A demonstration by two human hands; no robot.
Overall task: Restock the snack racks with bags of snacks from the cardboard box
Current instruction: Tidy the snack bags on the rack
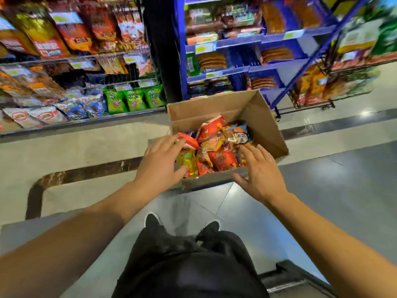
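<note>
Two Hands Over the Box

Both hands reach with spread fingers, gripping nothing: left hand (pixel 160 162) at the near left rim of the cardboard box (pixel 266 130), right hand (pixel 261 171) at its near right rim. Snack bags (pixel 217 147) lie heaped inside. A hurried grab among the loose, slippery bags could spill neighbours onto the floor beside the box.

Both my bare forearms stretch forward and down, converging a little toward each other. My left hand (pixel 160 162) is palm down, fingers straight and spread, thumb splayed out to the right. My right hand (pixel 261 172) mirrors it, palm down, fingers extended and slightly fanned, thumb stuck out to the left. Neither hand grips anything. Below my arms I see my black shorts and dark shoes.
</note>
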